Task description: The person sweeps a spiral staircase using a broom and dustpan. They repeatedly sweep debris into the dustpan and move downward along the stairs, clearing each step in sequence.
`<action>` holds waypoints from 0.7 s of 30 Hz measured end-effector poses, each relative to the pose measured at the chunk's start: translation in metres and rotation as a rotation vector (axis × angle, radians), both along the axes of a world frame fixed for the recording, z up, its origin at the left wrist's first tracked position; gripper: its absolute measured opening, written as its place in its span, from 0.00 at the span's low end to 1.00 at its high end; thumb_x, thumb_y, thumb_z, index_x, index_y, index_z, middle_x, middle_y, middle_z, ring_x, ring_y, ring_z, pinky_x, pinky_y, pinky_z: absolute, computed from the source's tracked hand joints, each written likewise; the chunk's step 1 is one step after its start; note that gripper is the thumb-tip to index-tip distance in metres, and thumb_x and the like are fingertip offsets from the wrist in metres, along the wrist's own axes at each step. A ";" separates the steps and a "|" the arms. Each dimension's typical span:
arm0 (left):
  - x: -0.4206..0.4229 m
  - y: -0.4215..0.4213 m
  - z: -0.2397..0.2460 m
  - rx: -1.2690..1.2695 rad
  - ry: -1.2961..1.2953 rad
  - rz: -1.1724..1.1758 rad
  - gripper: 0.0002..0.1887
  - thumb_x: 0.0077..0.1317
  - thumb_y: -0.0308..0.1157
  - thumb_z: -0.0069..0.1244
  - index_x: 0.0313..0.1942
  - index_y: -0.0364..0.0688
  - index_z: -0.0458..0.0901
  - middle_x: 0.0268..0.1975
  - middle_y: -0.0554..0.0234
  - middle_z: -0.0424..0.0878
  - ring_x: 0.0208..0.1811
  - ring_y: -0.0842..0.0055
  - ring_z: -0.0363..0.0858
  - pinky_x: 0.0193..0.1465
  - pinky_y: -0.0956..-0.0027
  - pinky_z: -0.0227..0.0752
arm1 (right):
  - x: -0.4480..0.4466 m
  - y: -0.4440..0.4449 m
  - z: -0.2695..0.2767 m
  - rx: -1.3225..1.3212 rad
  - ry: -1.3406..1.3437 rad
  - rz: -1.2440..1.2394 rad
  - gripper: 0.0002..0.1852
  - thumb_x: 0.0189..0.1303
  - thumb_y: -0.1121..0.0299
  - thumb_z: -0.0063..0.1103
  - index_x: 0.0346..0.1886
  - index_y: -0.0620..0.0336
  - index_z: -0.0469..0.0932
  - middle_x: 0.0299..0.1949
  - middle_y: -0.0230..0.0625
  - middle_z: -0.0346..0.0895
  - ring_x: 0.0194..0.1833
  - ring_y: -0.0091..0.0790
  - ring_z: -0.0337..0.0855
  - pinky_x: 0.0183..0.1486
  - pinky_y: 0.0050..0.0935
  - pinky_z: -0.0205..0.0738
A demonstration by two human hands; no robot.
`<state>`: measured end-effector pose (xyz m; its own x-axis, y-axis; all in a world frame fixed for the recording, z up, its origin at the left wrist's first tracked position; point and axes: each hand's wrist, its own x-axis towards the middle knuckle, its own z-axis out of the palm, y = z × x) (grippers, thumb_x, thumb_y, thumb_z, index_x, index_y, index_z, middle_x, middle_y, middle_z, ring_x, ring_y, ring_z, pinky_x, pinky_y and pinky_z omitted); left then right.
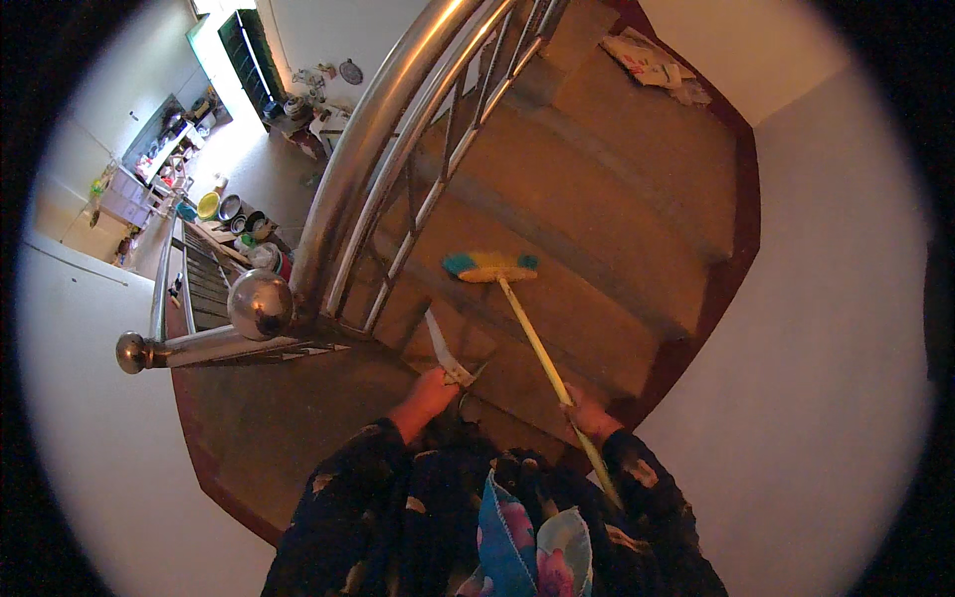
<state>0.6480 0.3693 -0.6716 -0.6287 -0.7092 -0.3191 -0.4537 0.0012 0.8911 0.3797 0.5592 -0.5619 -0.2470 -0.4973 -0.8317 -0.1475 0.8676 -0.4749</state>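
Note:
My right hand [591, 416] is closed around the yellow handle of a broom [533, 332]. The broom's head, with blue-green ends and a yellow middle, rests on or just above a stair tread ahead of me. My left hand [429, 395] holds a pale, curved, flat thing [444, 351], perhaps a dustpan's edge or a strip seen edge-on; what it is I cannot tell. It points away from me, left of the broom handle. Below both hands are brown stair treads [492, 429] and my dark patterned sleeves.
A metal stair railing [343, 186] with a round ball cap [260, 304] curves along the left. Brown steps [612, 194] turn beside a wall [821, 298] at right. A crumpled printed bag [645, 60] lies on a far step. Basins [230, 207] and household goods stand on the floor beyond the railing.

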 end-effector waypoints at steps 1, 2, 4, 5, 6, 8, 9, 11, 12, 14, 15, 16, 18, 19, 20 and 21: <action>-0.004 0.002 -0.006 -0.055 0.001 0.001 0.14 0.53 0.32 0.55 0.40 0.37 0.79 0.36 0.52 0.83 0.38 0.62 0.81 0.41 0.62 0.73 | -0.001 0.007 -0.002 -0.008 0.019 0.023 0.27 0.65 0.66 0.50 0.65 0.56 0.57 0.41 0.37 0.74 0.31 0.40 0.77 0.37 0.35 0.76; -0.009 0.004 -0.012 0.035 -0.045 -0.024 0.15 0.54 0.33 0.54 0.41 0.38 0.79 0.38 0.49 0.82 0.41 0.58 0.80 0.43 0.59 0.72 | -0.001 0.021 0.002 -0.070 0.151 0.113 0.27 0.64 0.66 0.50 0.65 0.54 0.57 0.42 0.40 0.75 0.33 0.43 0.78 0.40 0.37 0.75; -0.019 0.004 -0.025 0.132 -0.100 -0.068 0.16 0.54 0.34 0.53 0.43 0.38 0.78 0.41 0.45 0.81 0.44 0.51 0.78 0.45 0.56 0.72 | 0.003 0.047 0.018 -0.158 0.320 0.231 0.27 0.64 0.65 0.50 0.66 0.53 0.57 0.44 0.45 0.76 0.39 0.47 0.79 0.45 0.40 0.74; -0.023 0.005 -0.032 0.144 -0.110 -0.082 0.16 0.54 0.34 0.53 0.43 0.38 0.78 0.41 0.44 0.81 0.46 0.49 0.77 0.46 0.54 0.71 | 0.003 0.054 0.025 -0.137 0.379 0.262 0.27 0.65 0.65 0.49 0.66 0.52 0.57 0.45 0.47 0.76 0.42 0.48 0.79 0.48 0.39 0.73; -0.027 0.006 -0.039 0.078 -0.082 -0.076 0.16 0.54 0.35 0.53 0.43 0.38 0.78 0.41 0.44 0.81 0.45 0.49 0.77 0.46 0.54 0.72 | 0.003 0.063 0.039 0.006 0.389 0.240 0.27 0.65 0.65 0.48 0.67 0.52 0.57 0.47 0.49 0.76 0.47 0.46 0.77 0.52 0.37 0.71; -0.034 0.010 -0.052 0.028 -0.053 -0.068 0.16 0.54 0.35 0.54 0.42 0.39 0.79 0.40 0.45 0.81 0.44 0.51 0.78 0.45 0.55 0.72 | -0.004 0.066 0.060 0.134 0.413 0.264 0.27 0.65 0.66 0.47 0.68 0.52 0.56 0.51 0.52 0.74 0.52 0.45 0.76 0.56 0.36 0.68; -0.037 0.012 -0.056 0.041 -0.055 -0.075 0.15 0.54 0.34 0.54 0.42 0.39 0.80 0.39 0.47 0.82 0.43 0.52 0.79 0.44 0.55 0.73 | -0.008 0.062 0.068 0.118 0.425 0.305 0.28 0.65 0.66 0.47 0.68 0.52 0.56 0.52 0.54 0.73 0.53 0.46 0.75 0.56 0.37 0.68; -0.043 0.014 -0.059 0.012 -0.060 -0.089 0.15 0.54 0.34 0.54 0.42 0.40 0.80 0.38 0.46 0.82 0.42 0.52 0.79 0.43 0.55 0.73 | -0.019 0.047 0.078 0.140 0.434 0.391 0.28 0.64 0.66 0.48 0.68 0.50 0.57 0.54 0.55 0.71 0.55 0.48 0.74 0.57 0.38 0.67; -0.046 0.015 -0.057 -0.028 -0.063 -0.095 0.16 0.54 0.36 0.54 0.42 0.40 0.80 0.39 0.44 0.81 0.43 0.50 0.78 0.44 0.54 0.72 | -0.030 0.032 0.077 0.181 0.433 0.438 0.28 0.64 0.66 0.49 0.68 0.50 0.57 0.54 0.55 0.71 0.55 0.49 0.73 0.58 0.38 0.67; -0.051 0.015 -0.049 0.016 -0.120 -0.091 0.17 0.53 0.37 0.54 0.43 0.40 0.79 0.39 0.42 0.81 0.44 0.49 0.78 0.45 0.53 0.72 | -0.046 0.005 0.069 0.104 0.461 0.528 0.28 0.64 0.65 0.48 0.68 0.46 0.57 0.50 0.57 0.73 0.52 0.52 0.75 0.54 0.42 0.68; -0.053 0.015 -0.043 0.102 -0.173 -0.080 0.17 0.53 0.37 0.54 0.43 0.40 0.79 0.40 0.42 0.81 0.43 0.49 0.78 0.45 0.53 0.72 | -0.055 -0.017 0.057 -0.013 0.486 0.572 0.28 0.64 0.63 0.47 0.68 0.43 0.57 0.46 0.58 0.75 0.48 0.55 0.77 0.50 0.45 0.70; -0.055 0.014 -0.037 0.189 -0.222 -0.063 0.18 0.53 0.37 0.54 0.43 0.40 0.79 0.40 0.42 0.81 0.43 0.50 0.78 0.45 0.53 0.72 | -0.066 -0.032 0.051 -0.037 0.488 0.587 0.27 0.65 0.62 0.46 0.68 0.41 0.57 0.44 0.58 0.76 0.46 0.55 0.78 0.48 0.46 0.71; -0.056 0.014 -0.027 0.093 -0.055 -0.058 0.18 0.53 0.38 0.54 0.43 0.40 0.79 0.40 0.42 0.81 0.43 0.50 0.78 0.44 0.52 0.72 | -0.091 -0.074 0.038 0.011 0.472 0.580 0.26 0.66 0.62 0.45 0.68 0.39 0.58 0.43 0.59 0.76 0.44 0.54 0.79 0.47 0.47 0.72; -0.057 0.014 -0.023 0.075 -0.008 -0.078 0.18 0.53 0.38 0.54 0.43 0.40 0.79 0.40 0.42 0.81 0.43 0.50 0.78 0.44 0.52 0.72 | -0.103 -0.096 0.033 0.028 0.430 0.559 0.26 0.66 0.62 0.44 0.68 0.38 0.59 0.44 0.58 0.76 0.44 0.52 0.79 0.47 0.46 0.71; -0.057 0.014 -0.020 0.055 -0.032 -0.109 0.18 0.53 0.38 0.53 0.43 0.40 0.79 0.40 0.42 0.81 0.43 0.50 0.78 0.44 0.52 0.72 | -0.112 -0.115 0.028 -0.158 0.615 0.700 0.25 0.66 0.62 0.44 0.68 0.38 0.59 0.44 0.57 0.76 0.44 0.50 0.79 0.46 0.45 0.71; -0.057 0.014 -0.018 0.067 -0.088 -0.155 0.18 0.54 0.38 0.53 0.43 0.40 0.79 0.39 0.42 0.81 0.43 0.50 0.78 0.44 0.52 0.72 | -0.119 -0.137 0.024 -0.412 0.769 0.842 0.25 0.66 0.63 0.43 0.67 0.37 0.59 0.44 0.56 0.76 0.43 0.48 0.79 0.46 0.44 0.71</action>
